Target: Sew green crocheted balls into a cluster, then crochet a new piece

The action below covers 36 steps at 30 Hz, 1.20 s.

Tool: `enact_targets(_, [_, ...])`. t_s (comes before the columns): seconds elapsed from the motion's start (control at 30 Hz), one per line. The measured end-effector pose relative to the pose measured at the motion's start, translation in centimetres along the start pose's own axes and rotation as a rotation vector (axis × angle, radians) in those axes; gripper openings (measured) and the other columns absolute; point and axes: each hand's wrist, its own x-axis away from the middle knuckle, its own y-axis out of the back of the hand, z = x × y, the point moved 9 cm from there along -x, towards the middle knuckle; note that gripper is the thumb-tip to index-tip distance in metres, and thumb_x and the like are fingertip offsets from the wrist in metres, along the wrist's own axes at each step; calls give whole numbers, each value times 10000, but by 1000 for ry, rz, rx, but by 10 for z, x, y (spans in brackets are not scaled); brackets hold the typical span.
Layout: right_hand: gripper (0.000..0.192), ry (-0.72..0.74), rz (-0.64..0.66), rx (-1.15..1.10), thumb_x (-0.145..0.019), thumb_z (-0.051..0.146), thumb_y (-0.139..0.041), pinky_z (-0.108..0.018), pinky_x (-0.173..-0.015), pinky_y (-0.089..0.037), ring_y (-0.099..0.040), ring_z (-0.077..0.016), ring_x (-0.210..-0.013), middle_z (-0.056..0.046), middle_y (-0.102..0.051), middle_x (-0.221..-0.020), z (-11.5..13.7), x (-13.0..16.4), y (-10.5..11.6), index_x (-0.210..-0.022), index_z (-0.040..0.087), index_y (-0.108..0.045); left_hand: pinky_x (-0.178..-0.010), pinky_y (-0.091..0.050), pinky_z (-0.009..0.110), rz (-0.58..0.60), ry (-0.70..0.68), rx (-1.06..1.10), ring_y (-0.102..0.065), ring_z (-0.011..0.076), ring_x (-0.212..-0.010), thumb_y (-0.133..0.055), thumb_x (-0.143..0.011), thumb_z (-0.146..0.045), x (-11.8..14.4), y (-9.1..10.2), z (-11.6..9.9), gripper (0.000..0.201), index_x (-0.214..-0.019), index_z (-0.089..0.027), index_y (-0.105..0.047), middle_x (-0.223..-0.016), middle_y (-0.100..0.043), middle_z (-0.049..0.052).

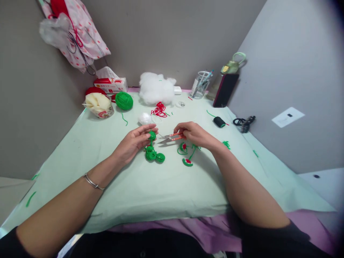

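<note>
Pinching a small green crochet ball (pixel 152 135) between thumb and fingertips, the left hand (pixel 135 141) holds it just above a cluster of green crochet pieces (pixel 153 154) on the surface (pixel 166 186). The right hand (pixel 195 134) grips orange snips (pixel 172 137), blades pointing at the ball.

Green crochet ball (pixel 152 135) pinched upright; orange snips (pixel 172 137) beside.
</note>
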Motion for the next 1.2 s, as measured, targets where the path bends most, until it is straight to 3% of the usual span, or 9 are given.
enact_targets(0.13, [297, -104, -11, -550, -617, 97, -480, -283, -591, -340, -473, -145, -603, -39, -624, -686, -14, -4, 4, -774, 162, -724, -863, -540, 266, -4, -48, -80, -643, 238, -1208, -801, -824, -209, 1, 0, -4, 476, -1292, -216, -712, -1366, -684, 120])
enact_targets(0.27, [212, -121, 93, -847, -803, 258, -588, -254, -575, -345, -409, -118, -607, -15, -519, -695, -5, -3, -13, -863, 142, -755, -917, -527, 288, 31, -92, -121, -606, 263, -1293, -820, -809, -207, 2, -4, -6, 542, -1332, -238, -682, -1452, -630, 121])
enact_targets(0.4, [424, 1, 93, -653, -934, 547, -591, -248, -589, -321, -364, -117, -649, 14, -438, -717, 13, 1, -17, -960, 161, -765, -958, -523, 306, 60, -127, -151, -601, 272, -1310, -812, -822, -214, 2, -7, -5, 566, -1365, -254, -658, -1501, -591, 118])
enact_targets(0.5, [409, 65, 55, -383, -941, 539, -602, -257, -586, -272, -358, -117, -661, 15, -473, -729, 21, 3, -16, -1025, 177, -772, -978, -523, 311, 68, -151, -179, -593, 274, -1324, -811, -830, -230, 2, -6, -5, 591, -1394, -265, -637, -1523, -575, 114])
enact_targets(0.6, [417, 81, 55, -272, -948, 532, -583, -272, -577, -230, -322, -114, -632, 26, -461, -681, 23, 3, -19, -1022, 172, -779, -1051, -503, 342, 69, -163, -211, -581, 272, -1343, -803, -839, -234, 2, -7, -6, 595, -1407, -259, -629, -1509, -593, 112])
enact_targets(0.93, [443, 53, 26, -217, -933, 535, -588, -290, -618, -271, -360, -123, -674, 5, -518, -726, 20, 5, -8, -987, 137, -776, -1119, -483, 435, 66, -193, -239, -557, 317, -1384, -806, -832, -258, 2, -5, -8, 619, -1422, -278, -620, -1546, -565, 97])
enact_targets(1.2, [399, 57, 60, -215, -914, 511, -621, -292, -591, -218, -298, -104, -615, 47, -395, -627, 24, 2, -27, -976, 157, -793, -1135, -468, 417, 115, -164, -240, -590, 288, -1353, -807, -826, -216, 2, -13, -2, 584, -1387, -256, -649, -1542, -570, 96])
